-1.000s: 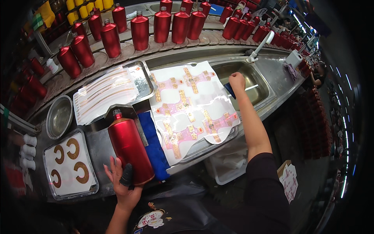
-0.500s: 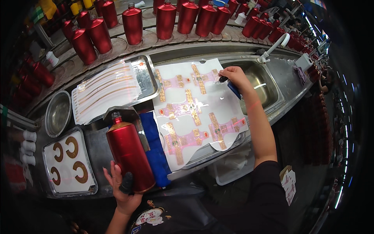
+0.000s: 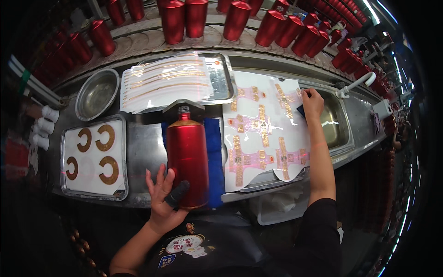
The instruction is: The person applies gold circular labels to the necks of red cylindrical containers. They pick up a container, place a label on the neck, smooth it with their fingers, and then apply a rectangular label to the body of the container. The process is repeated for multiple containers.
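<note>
A red metallic bottle (image 3: 187,152) lies on its side on a blue cloth (image 3: 214,152), its neck pointing away from me. My left hand (image 3: 162,194) grips its base, a black cover on the thumb. My right hand (image 3: 312,100) reaches far right and pinches the top edge of a white backing sheet (image 3: 263,134) that carries several pink and gold labels. A dark blue piece shows just under that hand.
A steel tray (image 3: 221,78) with gold strip labels sits behind the bottle, a round steel bowl (image 3: 97,92) to its left. A tray (image 3: 94,159) at left holds gold ring labels. Red bottles (image 3: 184,18) line the back shelf. A sink (image 3: 334,122) with a faucet is at right.
My right hand has stayed on the label sheet's far edge while my view shifted. The bottle now lies straighter along the blue cloth, still held at its base.
</note>
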Demonstrator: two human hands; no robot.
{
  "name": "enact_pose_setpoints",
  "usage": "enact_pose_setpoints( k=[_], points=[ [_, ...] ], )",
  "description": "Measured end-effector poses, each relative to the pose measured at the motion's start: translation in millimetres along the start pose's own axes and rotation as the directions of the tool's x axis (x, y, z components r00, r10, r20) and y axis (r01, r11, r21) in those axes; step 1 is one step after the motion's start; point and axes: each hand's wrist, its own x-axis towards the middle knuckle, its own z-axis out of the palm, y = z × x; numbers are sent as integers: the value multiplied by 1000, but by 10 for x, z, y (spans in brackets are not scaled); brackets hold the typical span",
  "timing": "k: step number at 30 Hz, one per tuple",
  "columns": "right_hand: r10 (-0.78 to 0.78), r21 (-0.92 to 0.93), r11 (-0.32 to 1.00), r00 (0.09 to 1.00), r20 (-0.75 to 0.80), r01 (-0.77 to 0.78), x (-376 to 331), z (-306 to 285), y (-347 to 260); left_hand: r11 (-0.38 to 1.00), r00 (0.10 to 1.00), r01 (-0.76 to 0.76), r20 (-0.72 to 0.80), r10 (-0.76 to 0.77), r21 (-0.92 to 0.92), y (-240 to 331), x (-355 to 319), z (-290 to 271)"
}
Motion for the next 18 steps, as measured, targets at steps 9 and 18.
enact_pose_setpoints(
  k=[9,18],
  points=[
    [-425,124,897,905,-16,424,-303,-592,-979,988,995,99,3,-99,-116,84,95,-158],
    [-567,641,714,771,290,283,-1022,-1721,-2133,989,992,99,83,-90,-114,122,259,-357]
  ],
)
